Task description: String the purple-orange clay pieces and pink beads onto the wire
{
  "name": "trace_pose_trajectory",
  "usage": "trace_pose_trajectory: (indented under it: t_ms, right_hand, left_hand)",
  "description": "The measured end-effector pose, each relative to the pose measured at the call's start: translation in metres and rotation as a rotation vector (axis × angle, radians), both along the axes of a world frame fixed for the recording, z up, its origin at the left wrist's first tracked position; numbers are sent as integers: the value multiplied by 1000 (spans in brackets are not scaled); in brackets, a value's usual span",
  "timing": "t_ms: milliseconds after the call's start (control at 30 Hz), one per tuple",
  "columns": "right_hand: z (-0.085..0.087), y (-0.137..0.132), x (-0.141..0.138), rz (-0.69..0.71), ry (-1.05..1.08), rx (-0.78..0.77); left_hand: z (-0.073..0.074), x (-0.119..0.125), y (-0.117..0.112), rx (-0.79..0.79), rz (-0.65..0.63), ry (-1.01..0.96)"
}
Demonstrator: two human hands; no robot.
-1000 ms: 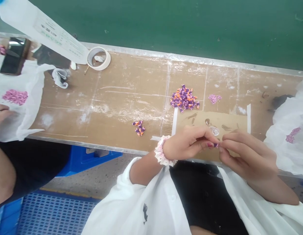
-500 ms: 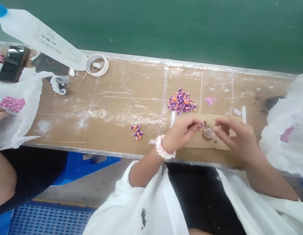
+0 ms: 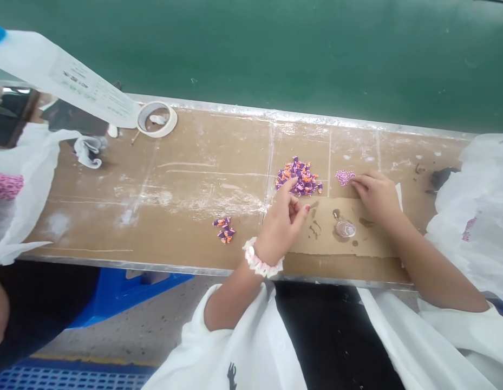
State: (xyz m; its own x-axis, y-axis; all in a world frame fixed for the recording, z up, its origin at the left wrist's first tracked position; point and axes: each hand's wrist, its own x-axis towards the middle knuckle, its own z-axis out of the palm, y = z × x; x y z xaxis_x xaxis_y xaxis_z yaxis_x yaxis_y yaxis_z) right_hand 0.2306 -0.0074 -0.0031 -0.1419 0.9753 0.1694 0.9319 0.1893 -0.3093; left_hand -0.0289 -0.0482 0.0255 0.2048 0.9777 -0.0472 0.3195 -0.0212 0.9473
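Note:
My left hand [image 3: 281, 219], a frilly white and pink band on its wrist, is open with the index finger reaching to the near edge of a pile of small purple and orange figures [image 3: 302, 179]. Its thumb stands apart and I see nothing held. My right hand [image 3: 375, 197] has thumb and fingertips pinched together at the right edge of a heap of tiny pink-purple pieces [image 3: 344, 176]; whatever lies between the tips is too small to make out. Between the hands, a small clear round dish [image 3: 345, 229] sits on a cardboard sheet [image 3: 316, 246] with wet spots.
A few more figures [image 3: 224, 232] lie to the left. Farther left are a tape roll [image 3: 170, 125], a large white bottle [image 3: 72, 81], a phone [image 3: 10, 116] and a white plastic sheet [image 3: 36, 179] with pink pieces. Another white plastic sheet [image 3: 458, 184] is at right.
My left hand has moved left to the figure pile; the small purple piece at its fingertips no longer shows. My right hand has gone from the dish up to the tiny pieces.

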Motion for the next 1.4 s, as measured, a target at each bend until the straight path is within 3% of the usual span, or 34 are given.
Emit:
trace_pose_trajectory:
  t_ms: [200, 267, 367, 500, 567, 767, 867, 1033, 1267, 1400]
  right_hand:
    - [-3, 6, -4, 15, -34, -19]
    - [5, 5, -6, 12, -29, -15]
    - [29, -11, -17, 11, 74, -6]
    - [62, -53, -42, 117, 721, -254]
    - [67, -70, -51, 134, 845, -277]
    - [62, -87, -53, 218, 652, -73]
    - [64, -88, -51, 261, 489, 66]
    - [66, -94, -56, 272, 390, 177]
    - [67, -103, -66, 74, 768, 29]
    - [65, -104, -68, 70, 822, 24]
  left_hand:
    - [4, -2, -7, -60, -40, -31]
    - [4, 3, -10, -131, -75, -128]
    - [8, 14, -17, -237, -93, -314]
    - [13, 29, -27, -330, -136, -526]
    - [14, 35, -29, -354, -167, -608]
    - [12, 36, -32, -391, -166, -599]
    - [12, 35, -32, -336, -189, -525]
    - [12, 36, -31, -95, -180, -360]
    - [8, 40, -32, 151, -188, -345]
    - [7, 41, -34, 214, -182, -305]
